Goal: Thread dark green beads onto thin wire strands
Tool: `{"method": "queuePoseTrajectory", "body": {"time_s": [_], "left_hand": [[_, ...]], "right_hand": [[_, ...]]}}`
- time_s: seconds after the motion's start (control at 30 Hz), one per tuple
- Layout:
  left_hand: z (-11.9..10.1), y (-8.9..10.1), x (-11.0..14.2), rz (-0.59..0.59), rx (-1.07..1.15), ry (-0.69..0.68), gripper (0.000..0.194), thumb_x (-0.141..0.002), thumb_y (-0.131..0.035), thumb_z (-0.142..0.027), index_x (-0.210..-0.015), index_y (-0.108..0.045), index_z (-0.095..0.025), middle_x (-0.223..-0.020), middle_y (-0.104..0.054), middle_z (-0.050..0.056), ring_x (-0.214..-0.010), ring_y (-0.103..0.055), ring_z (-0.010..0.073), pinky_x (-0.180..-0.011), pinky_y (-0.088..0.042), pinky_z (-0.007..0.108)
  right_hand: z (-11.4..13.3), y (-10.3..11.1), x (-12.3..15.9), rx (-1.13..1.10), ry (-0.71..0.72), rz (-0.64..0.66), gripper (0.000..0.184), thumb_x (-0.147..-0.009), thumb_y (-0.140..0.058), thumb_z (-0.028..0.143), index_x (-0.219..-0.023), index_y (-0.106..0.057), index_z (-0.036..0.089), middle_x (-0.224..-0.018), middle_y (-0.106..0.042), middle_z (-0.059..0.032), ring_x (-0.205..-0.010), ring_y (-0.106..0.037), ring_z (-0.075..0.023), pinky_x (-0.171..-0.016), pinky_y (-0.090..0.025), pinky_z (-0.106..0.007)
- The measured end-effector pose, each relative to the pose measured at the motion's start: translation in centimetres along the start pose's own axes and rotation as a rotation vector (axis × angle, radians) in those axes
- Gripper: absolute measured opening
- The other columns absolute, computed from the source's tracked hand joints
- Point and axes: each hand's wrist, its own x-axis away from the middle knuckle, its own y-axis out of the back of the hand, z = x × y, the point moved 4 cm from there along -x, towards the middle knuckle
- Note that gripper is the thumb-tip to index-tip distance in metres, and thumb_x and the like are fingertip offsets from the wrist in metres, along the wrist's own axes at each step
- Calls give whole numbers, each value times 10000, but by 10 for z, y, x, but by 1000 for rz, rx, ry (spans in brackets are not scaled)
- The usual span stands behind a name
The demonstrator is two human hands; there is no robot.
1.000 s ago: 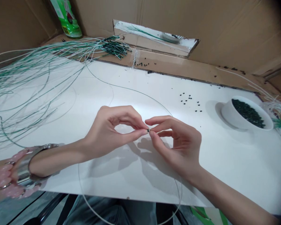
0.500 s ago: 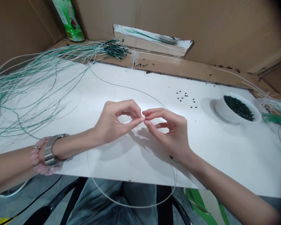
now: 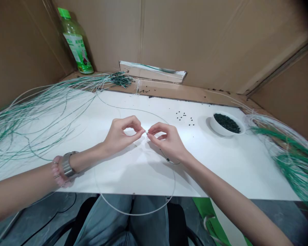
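Above the white tabletop (image 3: 207, 171), my left hand (image 3: 122, 133) and my right hand (image 3: 169, 140) face each other, thumb and index fingertips pinched. A tiny dark bit of thin cord (image 3: 146, 133) spans the small gap between the fingertips; whether it carries a bead is too small to tell. A pale cord (image 3: 136, 214) loops below the hands and over my lap. Under my right hand hangs a short dark strand with a small dark bead or knot (image 3: 167, 159). A bracelet of pink beads (image 3: 56, 172) and a metal cuff (image 3: 67, 164) circle my left wrist.
Dark beads fill a white bowl (image 3: 218, 128) at the right, with several loose beads (image 3: 184, 116) left of it. Green and white cords spread at the left (image 3: 41, 116) and right (image 3: 297, 160). A green bottle (image 3: 78, 51) stands before the cardboard wall (image 3: 207, 41).
The view has tilted up and drawn back, showing more wall and the whole bottle. My fingertips have moved slightly apart, and a dark bit now shows between them.
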Motion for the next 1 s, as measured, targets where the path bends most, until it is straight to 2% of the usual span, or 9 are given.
{"method": "queuePoseTrajectory", "body": {"time_s": [0.1,0.27,0.33,0.47,0.57,0.63,0.73,0.87,1.0], "left_hand": [[-1,-1,0,46,-47,5,119,-778,-655,-193,-717,-563,-151,-673,-619,9,-634,-607,112,-615,-497,223],[-2,0,-4,52,-114,25,172,-790,-644,-293,-722,-564,-158,-676,-619,16,-628,-601,124,-601,-507,231],[-1,-1,-9,97,-116,28,183,-791,-640,-307,-731,-553,-158,-680,-617,11,-622,-601,120,-615,-518,235],[4,-4,-35,253,-105,62,226,-781,-648,-351,-829,-547,-155,-710,-640,19,-642,-634,130,-663,-541,248],[15,-11,-70,288,-207,88,294,-824,-576,-420,-925,-557,-145,-825,-674,65,-749,-657,159,-708,-540,262],[24,-27,-93,339,-281,83,292,-860,-522,-417,-894,-598,-137,-904,-678,90,-814,-649,174,-723,-529,273],[40,-66,-115,498,-393,66,226,-820,-614,-344,-877,-644,-128,-852,-679,72,-772,-631,173,-732,-520,316],[52,-114,-125,614,-470,32,250,-873,-581,-329,-995,-614,-114,-962,-641,63,-865,-620,168,-794,-524,373],[52,-134,-126,616,-456,10,288,-893,-552,-328,-1097,-578,-126,-1087,-605,85,-951,-604,189,-825,-524,393]], "right_hand": [[0,-6,-1,-52,28,11,106,-768,-619,272,-785,-670,180,-768,-684,-22,-733,-631,-117,-629,-512,-237],[-6,-9,0,-136,49,-72,137,-801,-599,299,-784,-659,178,-735,-671,-26,-708,-636,-124,-621,-520,-245],[-9,-7,-2,-153,52,-101,117,-790,-598,274,-758,-649,174,-710,-665,-24,-693,-636,-127,-617,-522,-248],[-11,0,-6,-182,49,-170,69,-752,-597,219,-712,-625,169,-677,-652,-15,-669,-615,-123,-614,-505,-246],[-10,3,-7,-240,62,-191,68,-759,-576,227,-725,-601,174,-680,-631,-5,-672,-601,-115,-597,-493,-227],[-8,3,-7,-292,83,-166,82,-771,-571,253,-737,-588,180,-687,-624,0,-679,-597,-113,-580,-492,-216],[-7,1,-5,-363,114,-122,120,-789,-572,302,-759,-582,186,-703,-632,0,-699,-605,-117,-586,-505,-220],[-6,1,-5,-418,127,-132,153,-784,-593,339,-765,-577,188,-723,-643,-5,-719,-627,-124,-604,-517,-232],[-5,1,-5,-441,121,-144,156,-779,-597,344,-760,-581,190,-723,-647,-8,-702,-635,-124,-590,-515,-232]]}}
